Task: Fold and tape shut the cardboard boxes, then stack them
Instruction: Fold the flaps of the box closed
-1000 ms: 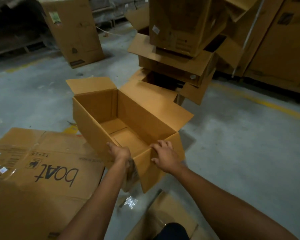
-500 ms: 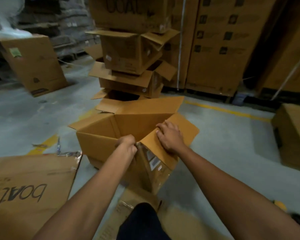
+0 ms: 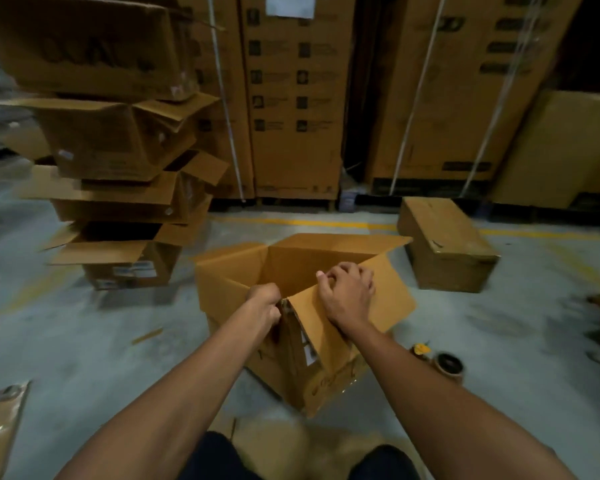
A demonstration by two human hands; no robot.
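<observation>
Left hand (image 3: 263,303), right hand (image 3: 347,293) curled over box (image 3: 329,386)

An open cardboard box (image 3: 291,268) was gripped at its near corner by the left hand (image 3: 264,303), its flap by the right hand (image 3: 347,294).

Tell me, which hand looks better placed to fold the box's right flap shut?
Likely the right hand: its fingers curl over the flap, while the left hand grips the box at its near corner.
</observation>
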